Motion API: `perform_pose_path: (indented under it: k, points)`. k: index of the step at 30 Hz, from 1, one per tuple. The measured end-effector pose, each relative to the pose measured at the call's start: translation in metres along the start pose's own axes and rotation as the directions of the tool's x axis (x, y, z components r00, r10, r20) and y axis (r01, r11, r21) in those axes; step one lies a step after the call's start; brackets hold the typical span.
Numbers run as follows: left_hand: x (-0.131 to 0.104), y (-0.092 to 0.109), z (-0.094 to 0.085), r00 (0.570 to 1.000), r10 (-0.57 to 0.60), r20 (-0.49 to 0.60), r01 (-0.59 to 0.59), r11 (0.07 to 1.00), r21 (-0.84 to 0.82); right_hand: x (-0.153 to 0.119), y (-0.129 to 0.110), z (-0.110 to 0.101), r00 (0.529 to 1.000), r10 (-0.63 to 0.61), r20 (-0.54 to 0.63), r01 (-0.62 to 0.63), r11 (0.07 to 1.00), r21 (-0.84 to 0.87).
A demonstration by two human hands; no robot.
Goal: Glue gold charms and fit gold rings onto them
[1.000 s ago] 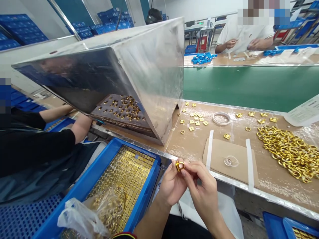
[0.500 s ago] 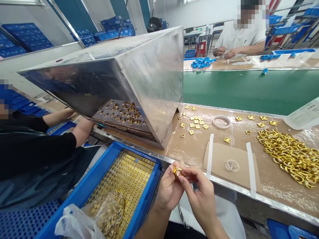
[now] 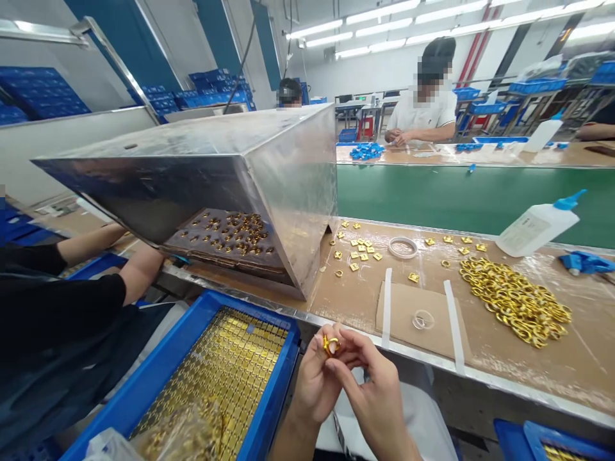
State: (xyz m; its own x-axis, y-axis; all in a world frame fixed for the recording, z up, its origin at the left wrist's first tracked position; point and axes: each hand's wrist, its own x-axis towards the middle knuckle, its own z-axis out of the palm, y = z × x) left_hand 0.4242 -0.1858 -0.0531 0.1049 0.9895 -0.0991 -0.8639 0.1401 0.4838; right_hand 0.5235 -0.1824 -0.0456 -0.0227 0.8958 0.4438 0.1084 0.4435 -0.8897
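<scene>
Holding a gold ring (image 3: 327, 346) between left hand (image 3: 310, 384) and right hand (image 3: 372, 384), just off the near edge of the desk (image 3: 350, 294).

Pinching the ring with fingertips drawn narrow on both sides: left hand at its broad top, right hand closed on its loop. Just beyond, at the desk's near edge, cardboard (image 3: 403, 304) under two white strips (image 3: 387, 307), with a thin clear ring (image 3: 423, 320) on top. Toward the far edge, beside a metal box (image 3: 293, 192), loose gold pieces (image 3: 364, 249) near a white tape roll (image 3: 402, 240). Farther right, a heap of gold rings (image 3: 516, 301), with a blue-capped white bottle (image 3: 535, 229) behind, by the far edge. Below the near edge, near left hand, a blue crate (image 3: 294, 339) full of gold pieces in rows.
</scene>
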Motion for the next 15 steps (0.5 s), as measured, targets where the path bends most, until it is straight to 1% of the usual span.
perform_pose_path:
  k: [3, 5, 10, 15]
  points:
    - [-0.003, -0.001, -0.001, 0.999, 0.01, 0.045, -0.011, 0.999, 0.03, -0.003, -0.005, -0.003, 0.999, 0.001, 0.037, -0.002, 0.999, 0.043]
    - [-0.004, 0.0, -0.001, 0.996, 0.008, 0.091, -0.014, 0.998, 0.064, -0.004, -0.011, -0.005, 0.999, 0.019, 0.04, -0.022, 0.996, 0.082]
    - [-0.008, 0.006, 0.006, 0.976, -0.034, 0.215, -0.006, 0.983, 0.183, -0.009, -0.027, -0.013, 0.997, 0.046, 0.057, -0.054, 0.988, 0.148]
    - [-0.01, 0.008, 0.012, 0.965, -0.037, 0.259, -0.033, 0.966, 0.258, -0.011, -0.038, -0.022, 0.999, 0.022, 0.035, -0.029, 0.981, 0.193]
